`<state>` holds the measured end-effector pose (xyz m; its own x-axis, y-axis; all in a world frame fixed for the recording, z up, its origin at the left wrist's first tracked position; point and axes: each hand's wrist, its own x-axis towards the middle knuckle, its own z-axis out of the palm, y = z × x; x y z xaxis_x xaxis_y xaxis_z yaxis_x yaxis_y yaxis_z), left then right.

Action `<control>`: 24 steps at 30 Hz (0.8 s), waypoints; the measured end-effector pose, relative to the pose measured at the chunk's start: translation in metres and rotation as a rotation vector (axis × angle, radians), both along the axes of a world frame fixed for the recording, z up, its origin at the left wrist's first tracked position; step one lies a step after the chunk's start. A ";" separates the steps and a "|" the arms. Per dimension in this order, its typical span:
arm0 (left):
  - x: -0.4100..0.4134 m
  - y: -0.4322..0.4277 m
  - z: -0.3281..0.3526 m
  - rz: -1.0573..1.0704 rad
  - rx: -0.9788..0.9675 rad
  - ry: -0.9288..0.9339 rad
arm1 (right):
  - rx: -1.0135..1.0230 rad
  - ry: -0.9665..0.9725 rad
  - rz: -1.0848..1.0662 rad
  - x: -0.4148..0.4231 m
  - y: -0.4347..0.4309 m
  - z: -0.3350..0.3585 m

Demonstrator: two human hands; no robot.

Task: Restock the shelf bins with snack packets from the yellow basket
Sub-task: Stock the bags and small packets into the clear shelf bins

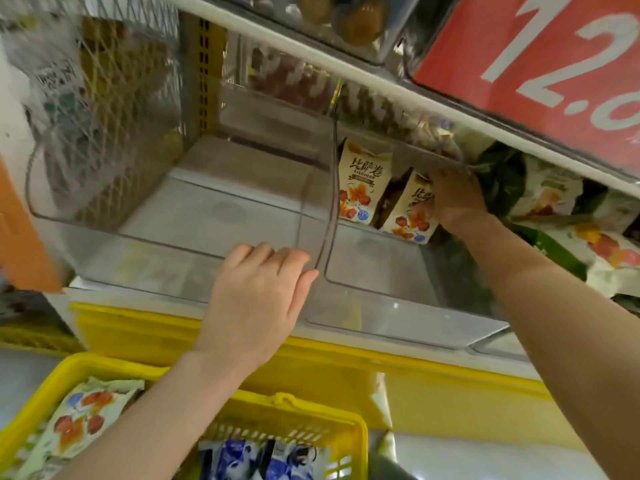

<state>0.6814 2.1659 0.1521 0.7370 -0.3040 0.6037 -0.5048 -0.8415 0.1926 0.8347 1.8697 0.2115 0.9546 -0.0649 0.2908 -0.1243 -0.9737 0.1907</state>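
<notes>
On the white shelf (145,299), the left hand (256,292) grips the rim of a clear bin (156,265); at two o'clock the right hand (457,199) pinches a snack packet (408,220). Yellow basket (114,362) at seven.

Two bare hands, left hand (256,299) and right hand (457,199), on forearms (540,289) bare to the frame's edge

Left hand (256,299) curled; right hand (457,199) outstretched, gripping

a red price sign (540,64) with white digits hangs on a white shelf edge (277,39). well left of the sign stands a yellow perforated upright (204,71); far below-left of it are an orange panel (20,237) and grey floor (20,375).
</notes>
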 end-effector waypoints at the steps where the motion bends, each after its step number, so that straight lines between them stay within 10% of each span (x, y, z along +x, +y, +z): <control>1: 0.000 0.001 -0.002 0.000 0.010 -0.018 | 0.006 -0.005 0.014 0.001 0.000 -0.001; 17: -0.002 0.007 -0.002 -0.033 0.038 0.012 | 0.103 0.031 0.004 -0.009 0.025 -0.005; 24: -0.007 0.013 0.009 -0.072 0.064 0.179 | 0.449 0.095 0.208 -0.118 0.083 0.003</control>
<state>0.6740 2.1793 0.1614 0.8058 -0.3928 0.4431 -0.5264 -0.8179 0.2322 0.7163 1.9531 0.2147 0.9815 0.0313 0.1889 0.0792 -0.9646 -0.2517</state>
